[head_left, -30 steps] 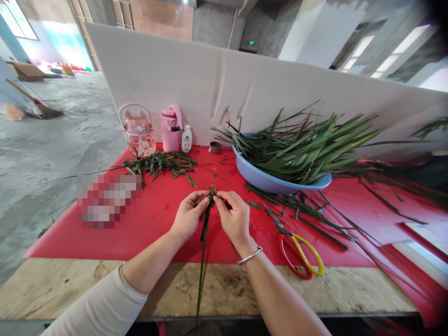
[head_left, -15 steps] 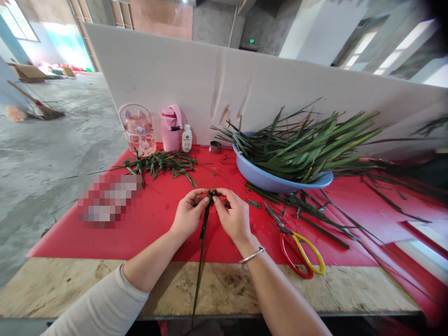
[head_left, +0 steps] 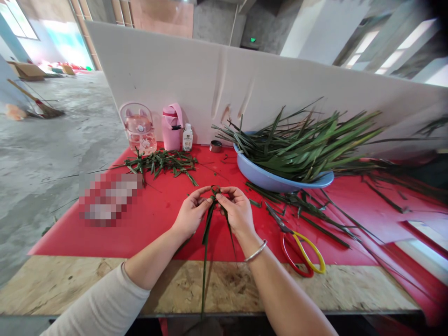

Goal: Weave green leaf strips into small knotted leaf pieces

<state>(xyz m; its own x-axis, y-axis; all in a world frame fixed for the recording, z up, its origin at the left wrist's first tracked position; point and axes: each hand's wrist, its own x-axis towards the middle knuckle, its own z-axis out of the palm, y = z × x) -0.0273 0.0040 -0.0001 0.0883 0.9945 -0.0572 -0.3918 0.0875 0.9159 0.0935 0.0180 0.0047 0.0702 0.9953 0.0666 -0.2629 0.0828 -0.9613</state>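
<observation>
- We see the tall white board (head_left: 168, 84) along the back, so we think we can't reach very far that way.
- The red cover (head_left: 105, 240) lies on the table, with a wood strip (head_left: 52, 284) along the front edge. Red shows on each side of our hands, so we have room to move sideways.
- The blue basin (head_left: 273, 181) sits up on the right. Its long leaves (head_left: 308, 144) poke out over the rim, so a careless reach could drag some out.
- The scissors (head_left: 287, 229) lie near our right wrist, handles over the wood strip. One bump from our arm could slide them toward the edge.
- Our left hand (head_left: 189, 215) makes a narrow pinch on the folded leaf (head_left: 213, 194).
- Our right hand (head_left: 238, 214) pinches it too, just beside the left.
- The folded leaf sits between our fingertips, in front of the red cover. A loose pinch could undo it; a hard tug could tear it. Its long thin tail (head_left: 205, 270) hangs down past the wood strip and could snag.
</observation>
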